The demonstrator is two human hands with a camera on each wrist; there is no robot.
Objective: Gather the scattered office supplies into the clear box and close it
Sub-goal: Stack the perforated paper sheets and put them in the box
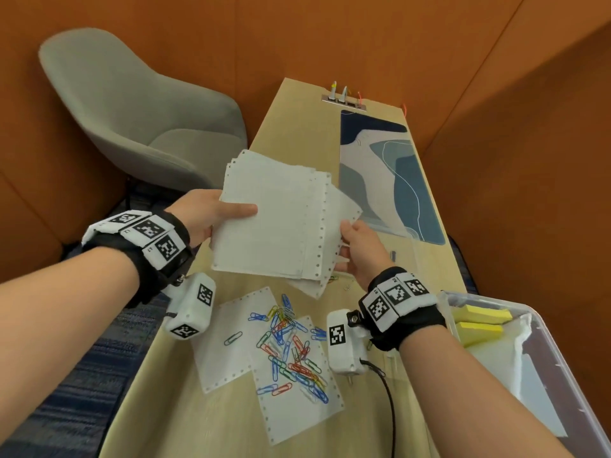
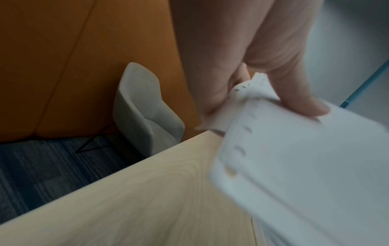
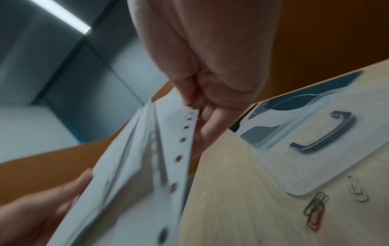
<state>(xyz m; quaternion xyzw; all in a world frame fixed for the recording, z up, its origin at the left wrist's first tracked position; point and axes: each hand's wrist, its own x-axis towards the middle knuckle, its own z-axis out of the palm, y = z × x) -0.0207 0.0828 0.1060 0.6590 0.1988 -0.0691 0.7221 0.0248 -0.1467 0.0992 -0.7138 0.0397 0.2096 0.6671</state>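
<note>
a person holds a loose stack of white sheets (image 1: 271, 219) in the air above a pale wooden table (image 1: 211, 421), both hands on it. the left hand (image 1: 205, 213) grips the stack's left edge, thumb flat across the top sheet and fingers beneath. the right hand (image 1: 360, 249) pinches the right edge, thumb on top and fingers under the fanned corners. the sheets are thin, faintly lined and unevenly squared, each with a strip of small punched holes down one side; the right wrist view shows that strip close up beside the fingers (image 3: 210, 126), though the picture is blurred.

two more sheets (image 1: 264, 361) of the same kind lie flat on the table below the hands, overlapping at a corner. a heap of paper clips (image 1: 291, 352) in blue, red, green, yellow and silver is strewn over them, and one pale clip lies apart to the left. a few stray clips (image 3: 315, 213) lie on the bare wood near a clear lid (image 3: 315, 158) with a dark handle, which lies flat on the table partly over a blue and white patterned mat (image 1: 390, 176).

the clear box (image 1: 562, 368) stands open at the table's right edge, just beside the right wrist, with yellow note pads (image 1: 479, 325) and white sheets inside. a grey chair (image 1: 132, 110) stands by orange walls (image 1: 330, 34) to the left.
</note>
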